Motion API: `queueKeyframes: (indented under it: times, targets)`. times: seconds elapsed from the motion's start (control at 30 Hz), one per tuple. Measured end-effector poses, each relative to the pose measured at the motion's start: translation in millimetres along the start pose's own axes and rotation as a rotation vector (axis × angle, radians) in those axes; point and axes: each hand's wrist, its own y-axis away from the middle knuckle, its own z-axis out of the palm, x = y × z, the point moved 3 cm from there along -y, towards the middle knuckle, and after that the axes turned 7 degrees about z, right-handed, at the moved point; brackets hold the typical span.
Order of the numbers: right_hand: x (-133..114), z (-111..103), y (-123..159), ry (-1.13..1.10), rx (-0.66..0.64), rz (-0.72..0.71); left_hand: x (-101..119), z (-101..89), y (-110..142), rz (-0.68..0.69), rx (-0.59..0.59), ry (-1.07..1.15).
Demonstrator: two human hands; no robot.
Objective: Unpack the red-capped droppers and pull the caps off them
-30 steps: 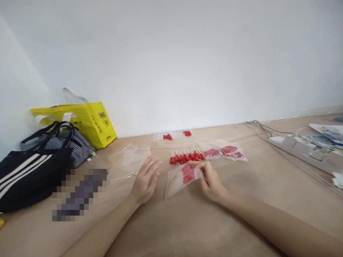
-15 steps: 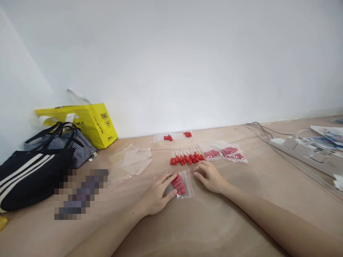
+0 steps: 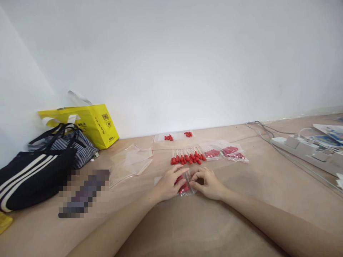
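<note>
A small clear zip bag (image 3: 184,193) with red pieces inside lies flat on the table. My left hand (image 3: 169,184) rests over its left part, fingers stretched out and thumb apart, covering some of the contents. At the bag's right edge, my right hand (image 3: 207,182) is curled, thumb and forefinger pinching the zip strip. Just beyond the hands lies a row of red-tipped sticks (image 3: 187,158) with thin pale stems. Filled zip bags (image 3: 227,151) of red pieces overlap to the right of that row. Flat clear bags (image 3: 131,162) are spread at the left.
Near the wall, another clear bag (image 3: 177,136) has two small groups of red pieces on it. At left stand a yellow bag (image 3: 100,125) and a black striped bag (image 3: 37,178), beside a pixelated dark object (image 3: 87,192). A power strip (image 3: 308,151) with cables lies right.
The filled bag went from my right hand down onto the table. My left hand moved right onto it, and my right hand came to its zip edge.
</note>
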Motion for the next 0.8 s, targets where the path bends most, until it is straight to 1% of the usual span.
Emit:
queueKeyframes:
  times: [0.17,0.23,0.33,0.43,0.57,0.67,0.8]
  targets:
    - [-1,1,0,-0.001,-0.042,0.021,4,1.4,-20,0.213,-0.015,-0.077]
    - [-1,1,0,-0.004,-0.056,0.033,6,2.2,-23,0.263,-0.019,-0.121]
    - [0,1,-1,-0.008,-0.049,0.042,5,4.4,-23,0.307,0.005,-0.157]
    - [2,1,-1,-0.009,-0.048,0.039,1,7.0,-21,0.346,0.064,-0.142]
    - [2,2,-2,-0.001,-0.078,0.031,-4,8.2,-19,0.37,0.146,-0.12]
    - [2,2,-3,-0.002,-0.081,0.046,-3,7.8,-19,0.388,0.162,-0.122]
    - [1,2,-3,0.001,-0.092,0.057,1,7.2,-20,0.409,0.149,-0.136]
